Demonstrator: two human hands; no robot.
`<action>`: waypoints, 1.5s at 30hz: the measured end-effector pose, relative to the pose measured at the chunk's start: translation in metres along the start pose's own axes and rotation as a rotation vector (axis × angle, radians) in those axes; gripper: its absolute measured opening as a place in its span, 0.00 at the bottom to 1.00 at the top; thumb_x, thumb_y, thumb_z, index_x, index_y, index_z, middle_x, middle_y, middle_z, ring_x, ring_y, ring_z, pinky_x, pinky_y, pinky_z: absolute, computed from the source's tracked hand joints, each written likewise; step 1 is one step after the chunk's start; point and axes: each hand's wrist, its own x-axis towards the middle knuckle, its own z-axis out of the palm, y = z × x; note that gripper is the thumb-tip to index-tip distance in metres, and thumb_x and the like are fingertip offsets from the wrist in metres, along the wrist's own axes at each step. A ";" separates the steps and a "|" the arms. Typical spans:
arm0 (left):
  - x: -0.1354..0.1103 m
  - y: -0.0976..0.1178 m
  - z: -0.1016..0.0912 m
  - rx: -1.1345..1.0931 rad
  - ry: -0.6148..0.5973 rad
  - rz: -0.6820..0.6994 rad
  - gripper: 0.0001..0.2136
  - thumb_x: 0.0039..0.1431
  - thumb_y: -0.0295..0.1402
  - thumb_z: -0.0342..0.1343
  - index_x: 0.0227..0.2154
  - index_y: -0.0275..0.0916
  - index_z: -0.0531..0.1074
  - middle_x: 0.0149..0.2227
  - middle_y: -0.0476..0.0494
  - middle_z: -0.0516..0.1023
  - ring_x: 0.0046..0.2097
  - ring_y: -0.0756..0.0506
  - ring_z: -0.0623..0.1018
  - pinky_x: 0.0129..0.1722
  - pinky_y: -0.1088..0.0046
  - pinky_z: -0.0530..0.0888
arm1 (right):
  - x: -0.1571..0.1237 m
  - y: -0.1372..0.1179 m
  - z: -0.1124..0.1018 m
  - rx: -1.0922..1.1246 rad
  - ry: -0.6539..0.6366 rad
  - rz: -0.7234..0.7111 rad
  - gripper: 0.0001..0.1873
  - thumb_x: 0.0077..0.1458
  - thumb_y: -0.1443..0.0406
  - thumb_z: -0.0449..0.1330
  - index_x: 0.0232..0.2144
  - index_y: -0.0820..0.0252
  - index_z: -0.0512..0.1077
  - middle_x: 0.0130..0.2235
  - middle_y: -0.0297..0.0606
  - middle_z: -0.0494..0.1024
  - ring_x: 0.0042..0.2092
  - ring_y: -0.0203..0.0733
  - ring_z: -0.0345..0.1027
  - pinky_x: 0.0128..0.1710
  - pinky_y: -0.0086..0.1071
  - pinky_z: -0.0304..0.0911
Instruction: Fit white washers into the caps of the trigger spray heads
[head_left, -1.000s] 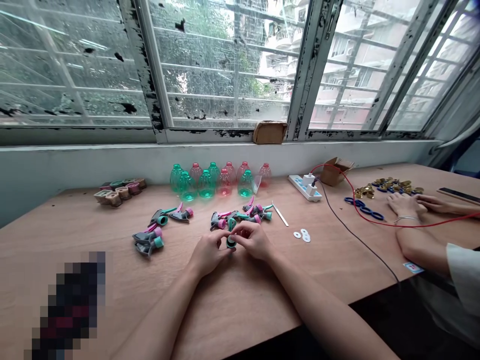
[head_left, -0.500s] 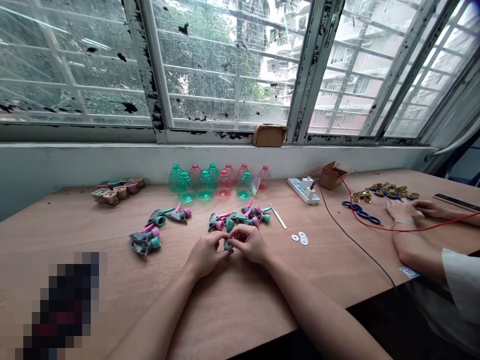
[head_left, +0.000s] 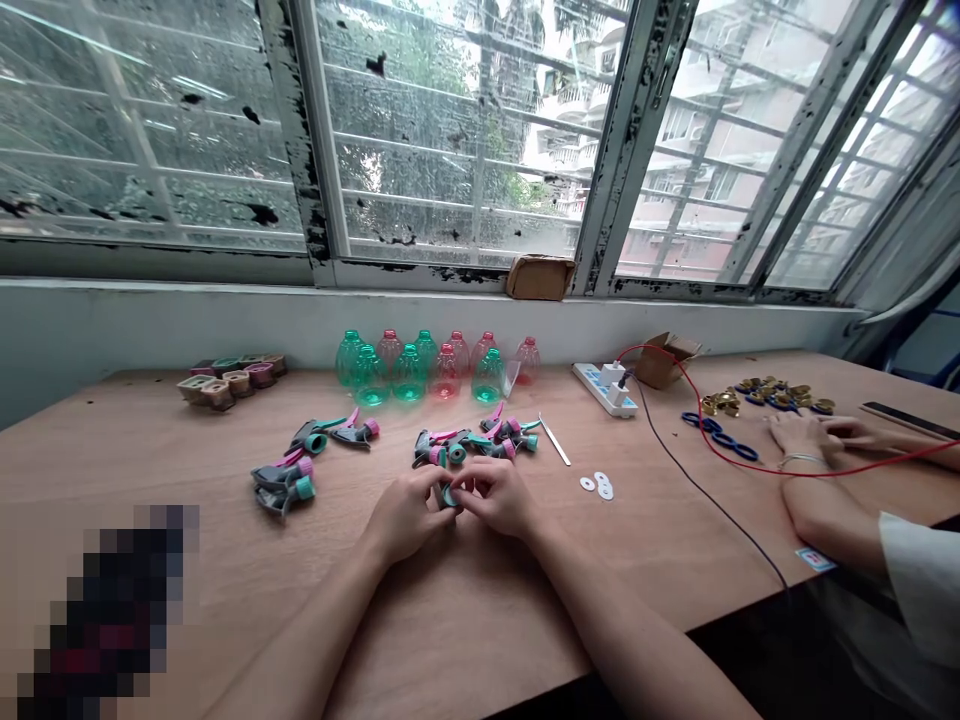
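Note:
Close together over the table, my left hand (head_left: 405, 512) and my right hand (head_left: 499, 495) both pinch a small round teal cap (head_left: 449, 495). Fingers cover most of it, and whether anything sits inside it I cannot tell. Just beyond my fingertips lies a cluster of trigger spray heads (head_left: 487, 442) in grey, pink and teal. More spray heads (head_left: 281, 487) lie to the left of my hands. White ring washers (head_left: 604, 492) rest to the right, near slim white tweezers (head_left: 555, 440).
Green bottles (head_left: 370, 380) and red bottles (head_left: 445, 375) stand along the wall. A power strip (head_left: 604, 390), a dark cable and a red cable lie at right. There, a co-worker's hands (head_left: 802, 435) rest near blue and gold parts. Small tubs (head_left: 217, 392) sit at far left.
Both hands have come slightly toward me with the teal cap, away from the spray heads beyond. My fingers have shifted a little on the cap. The camera view has tilted slightly.

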 end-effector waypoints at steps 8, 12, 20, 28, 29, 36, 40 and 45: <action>-0.001 0.001 -0.002 0.116 -0.075 0.036 0.12 0.53 0.33 0.55 0.42 0.45 0.72 0.40 0.46 0.77 0.42 0.43 0.75 0.39 0.72 0.68 | -0.001 0.000 -0.004 -0.098 -0.025 0.008 0.06 0.49 0.66 0.62 0.29 0.58 0.81 0.22 0.33 0.75 0.22 0.32 0.63 0.24 0.25 0.56; -0.002 -0.001 0.002 0.067 -0.104 0.026 0.12 0.54 0.31 0.54 0.42 0.46 0.72 0.38 0.48 0.78 0.40 0.43 0.76 0.37 0.72 0.68 | -0.002 0.001 -0.004 -0.116 -0.063 0.047 0.06 0.48 0.67 0.62 0.27 0.58 0.81 0.21 0.33 0.77 0.22 0.32 0.64 0.24 0.25 0.57; -0.002 0.001 0.001 -0.089 -0.067 0.051 0.12 0.53 0.28 0.54 0.40 0.43 0.73 0.39 0.49 0.79 0.41 0.45 0.75 0.40 0.74 0.68 | -0.002 0.001 -0.005 -0.104 -0.090 0.101 0.07 0.50 0.66 0.62 0.30 0.59 0.81 0.23 0.34 0.78 0.23 0.31 0.65 0.23 0.23 0.56; 0.000 -0.003 0.004 -0.088 -0.040 0.041 0.11 0.54 0.29 0.54 0.41 0.43 0.73 0.38 0.48 0.78 0.40 0.45 0.76 0.39 0.73 0.68 | -0.001 -0.002 -0.006 -0.131 -0.076 0.164 0.07 0.50 0.64 0.62 0.27 0.61 0.81 0.23 0.35 0.78 0.23 0.32 0.65 0.23 0.24 0.55; 0.000 -0.003 0.004 -0.082 -0.035 0.038 0.11 0.54 0.29 0.54 0.41 0.42 0.73 0.38 0.48 0.78 0.40 0.45 0.76 0.39 0.73 0.69 | -0.001 -0.001 -0.006 -0.128 -0.082 0.171 0.08 0.50 0.64 0.62 0.27 0.61 0.81 0.22 0.35 0.78 0.22 0.32 0.65 0.22 0.24 0.55; -0.001 -0.005 0.007 -0.092 -0.039 0.057 0.13 0.53 0.27 0.54 0.42 0.44 0.74 0.42 0.49 0.79 0.44 0.45 0.76 0.44 0.72 0.69 | -0.002 0.001 -0.004 -0.127 -0.100 0.155 0.06 0.49 0.67 0.62 0.27 0.60 0.80 0.22 0.33 0.76 0.23 0.31 0.64 0.23 0.24 0.55; 0.000 -0.006 0.006 -0.108 -0.044 0.065 0.15 0.52 0.26 0.55 0.44 0.45 0.74 0.43 0.49 0.79 0.44 0.45 0.76 0.45 0.72 0.69 | -0.002 0.003 -0.002 -0.128 -0.096 0.112 0.05 0.48 0.68 0.63 0.29 0.60 0.80 0.22 0.32 0.76 0.23 0.31 0.64 0.25 0.23 0.56; 0.001 -0.004 0.005 -0.109 -0.049 0.083 0.16 0.52 0.26 0.55 0.43 0.45 0.75 0.42 0.49 0.79 0.44 0.45 0.76 0.43 0.73 0.69 | -0.003 0.008 -0.001 -0.108 -0.079 0.040 0.06 0.49 0.68 0.63 0.30 0.58 0.81 0.26 0.34 0.79 0.25 0.32 0.67 0.27 0.23 0.58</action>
